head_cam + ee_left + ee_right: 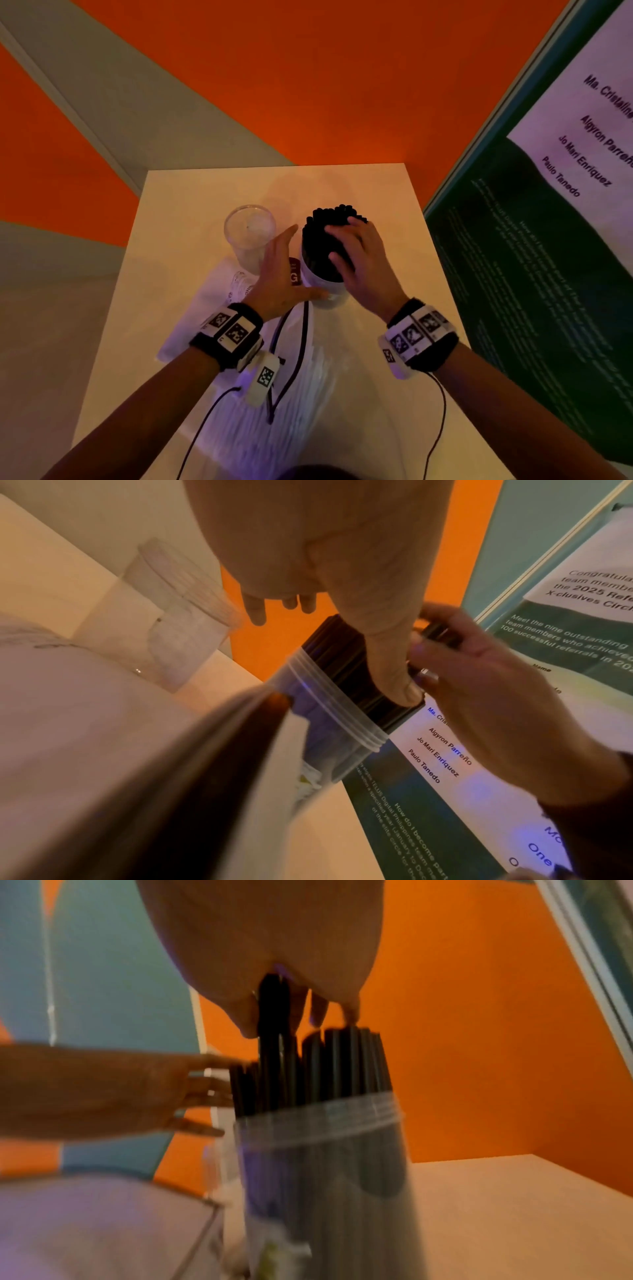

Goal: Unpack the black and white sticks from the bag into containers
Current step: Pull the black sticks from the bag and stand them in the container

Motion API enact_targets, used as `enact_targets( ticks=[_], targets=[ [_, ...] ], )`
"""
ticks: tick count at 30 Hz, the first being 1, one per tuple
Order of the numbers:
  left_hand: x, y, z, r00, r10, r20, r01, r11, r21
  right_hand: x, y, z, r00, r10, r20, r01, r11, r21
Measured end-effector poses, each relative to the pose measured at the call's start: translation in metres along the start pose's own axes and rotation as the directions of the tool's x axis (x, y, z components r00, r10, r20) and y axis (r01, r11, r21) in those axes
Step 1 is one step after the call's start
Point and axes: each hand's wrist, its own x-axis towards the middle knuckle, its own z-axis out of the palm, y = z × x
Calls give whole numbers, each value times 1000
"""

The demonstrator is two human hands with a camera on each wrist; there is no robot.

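Near the table's far edge, black sticks are standing in a jar; right hand is pinching, apparently, a few sticks, left hand is lying flat-fingered beside them. An empty cup is standing left; the bag is lying nearer.

Right wrist view blurred throughout. Right hand covers near side of black sticks; whether its fingers pinch any, unclear. White bag print unreadable. Poster cut by right edge.
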Motion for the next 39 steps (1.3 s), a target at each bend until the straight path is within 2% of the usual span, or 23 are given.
enact_targets(
  ticks=[2, 4, 6, 7, 9, 10, 12, 13, 15, 17, 18, 20, 23, 25, 28, 32, 36, 39],
  targets=[
    [4, -4, 1, 1000, -16, 22, 16, 1000, -3, -10, 6, 12, 994, 22, 110, 10, 957, -289],
    [9, -6, 2, 998, -37, 57, 38, 999, -13, -15, 12, 15, 982, -9, 190, 73, 940, -333],
    [14, -6, 2, 995, -50, 90, 54, 998, -37, -15, 22, 9, 988, -57, 141, 73, 990, -117],
    [18, -5, 2, 993, -57, 108, 64, 996, -57, -14, 29, 5, 993, -23, 114, 20, 999, 27],
    [26, -5, 0, 986, -73, 149, 86, 993, -83, -9, 44, -5, 977, 145, 154, -181, 950, 254],
    [31, -4, -1, 982, -80, 172, 96, 992, -83, -6, 52, -9, 943, 237, 235, -305, 897, 320],
    [40, -2, -1, 970, -96, 223, 125, 985, -119, 4, 68, -12, 843, 329, 426, -490, 796, 354],
    [45, 0, -1, 963, -83, 255, 125, 980, -154, 9, 74, -10, 808, 325, 492, -523, 780, 344],
    [53, 1, 3, 953, -7, 302, 63, 982, -176, 20, 77, -4, 783, 269, 561, -505, 801, 320],
    [59, 2, 7, 946, 62, 318, -9, 986, -165, 29, 73, 2, 791, 211, 574, -469, 811, 349],
    [60, 2, 8, 947, 81, 310, -27, 984, -175, 31, 71, 5, 813, 183, 552, -444, 808, 386],
    [61, 2, 9, 960, 114, 255, -61, 977, -205, 30, 70, 6, 865, 145, 480, -394, 788, 473],
    [65, -3, 5, 982, 132, 134, -93, 961, -261, 26, 70, -1, 909, 192, 371, -382, 740, 554],
    [66, -6, 0, 990, 61, 127, -22, 957, -288, 25, 73, -3, 902, 231, 365, -413, 707, 574],
    [66, -13, -2, 974, -12, 226, 78, 956, -284, 23, 81, -3, 869, 244, 431, -469, 683, 560],
    [66, -15, 6, 944, 45, 328, 29, 975, -219, 22, 85, 4, 851, 208, 482, -462, 732, 500],
    [73, -7, 11, 959, 74, 274, -11, 974, -225, 29, 80, 15, 886, 121, 447, -369, 767, 525],
    [74, -11, 7, 973, 45, 228, 21, 961, -277, 30, 82, 15, 899, 172, 402, -388, 738, 552]
  ],
)
